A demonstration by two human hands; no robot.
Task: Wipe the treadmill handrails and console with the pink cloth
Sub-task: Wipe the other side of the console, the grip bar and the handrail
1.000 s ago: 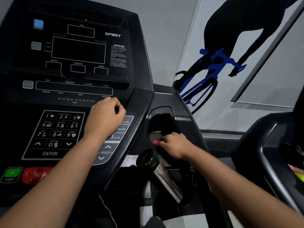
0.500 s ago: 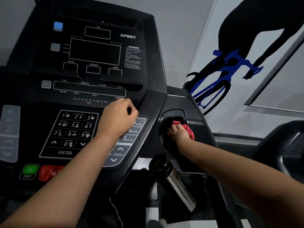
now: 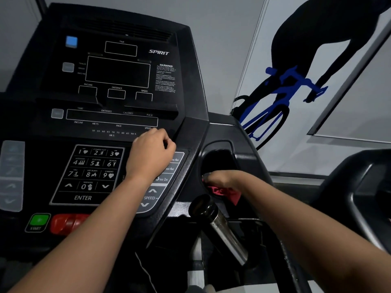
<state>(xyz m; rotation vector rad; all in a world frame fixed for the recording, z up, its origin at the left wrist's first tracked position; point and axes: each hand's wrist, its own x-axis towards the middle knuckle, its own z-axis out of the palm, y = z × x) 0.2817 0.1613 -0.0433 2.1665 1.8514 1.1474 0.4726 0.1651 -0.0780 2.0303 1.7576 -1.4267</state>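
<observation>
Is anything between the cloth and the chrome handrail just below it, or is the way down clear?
Nothing visible blocks it. The right hand grips the pink cloth at the lower rim of the cup holder, and the chrome handrail starts right below the cloth. The left hand rests on the console, off to the side.

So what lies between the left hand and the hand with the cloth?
Head view: the console's speed-button strip and black side edge separate the left hand from the right hand holding the pink cloth.

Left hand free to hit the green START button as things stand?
Probably yes: the left hand rests on the console holding nothing, and the START button below it sits uncovered.
</observation>
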